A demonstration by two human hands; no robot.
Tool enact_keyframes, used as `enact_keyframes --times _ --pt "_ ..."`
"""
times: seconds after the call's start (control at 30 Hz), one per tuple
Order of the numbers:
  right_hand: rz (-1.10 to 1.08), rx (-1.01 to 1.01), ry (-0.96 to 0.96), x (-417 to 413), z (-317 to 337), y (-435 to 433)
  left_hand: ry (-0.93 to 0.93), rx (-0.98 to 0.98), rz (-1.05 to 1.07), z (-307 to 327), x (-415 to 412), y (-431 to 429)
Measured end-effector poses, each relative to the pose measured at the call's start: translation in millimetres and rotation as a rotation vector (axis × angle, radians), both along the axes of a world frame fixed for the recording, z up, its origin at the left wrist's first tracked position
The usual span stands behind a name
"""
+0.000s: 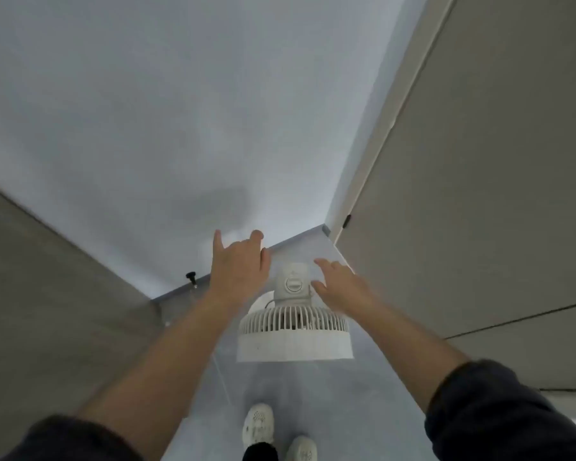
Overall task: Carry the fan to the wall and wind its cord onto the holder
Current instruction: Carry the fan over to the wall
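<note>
Wall [130,111], white, is seen ahead, flanked by a grey left panel [30,311] and right panel [479,161]. The fan [295,327] is stood on the grey floor [313,387] near the wall's foot, with its housing turned to the wall. A dial is carried there, and a small mark above it is too blurred to be read. The left hand [238,264] is raised beside the fan with its fingers loosely spread and nothing seen in it. The right hand [341,284] is spread flat, its thumb just beside the housing — contact cannot be told. Pale shoes [258,424] are seen below, a thin cord [222,374] under the left forearm, and a black stopper [191,276] by the skirting.
</note>
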State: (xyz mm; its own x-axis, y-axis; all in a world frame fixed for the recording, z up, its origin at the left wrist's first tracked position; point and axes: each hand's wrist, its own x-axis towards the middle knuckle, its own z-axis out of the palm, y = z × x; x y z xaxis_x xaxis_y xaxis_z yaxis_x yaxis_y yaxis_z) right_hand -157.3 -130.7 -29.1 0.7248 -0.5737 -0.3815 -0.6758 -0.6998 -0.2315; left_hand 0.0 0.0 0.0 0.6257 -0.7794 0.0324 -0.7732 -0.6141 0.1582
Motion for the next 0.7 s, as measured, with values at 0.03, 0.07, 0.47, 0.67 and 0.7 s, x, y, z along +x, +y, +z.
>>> enact_keyframes --times 0.03,0.07,0.47,0.67,0.7 --pt "-0.007 0.034 0.034 3 -4 0 0.014 0.012 0.005 -7 2 -1" --pt "-0.006 0.077 0.054 6 -13 -2 0.03 0.012 -0.018 -16 4 -5" --pt "-0.138 0.406 0.208 21 -87 -34 0.748 0.291 -0.114 -124 35 -31" --pt "-0.165 0.401 0.216 20 -113 -45 0.797 0.6 -0.26 -142 38 -29" --pt "-0.154 0.401 0.218 21 -116 -46 0.739 0.607 -0.295 -143 36 -30"
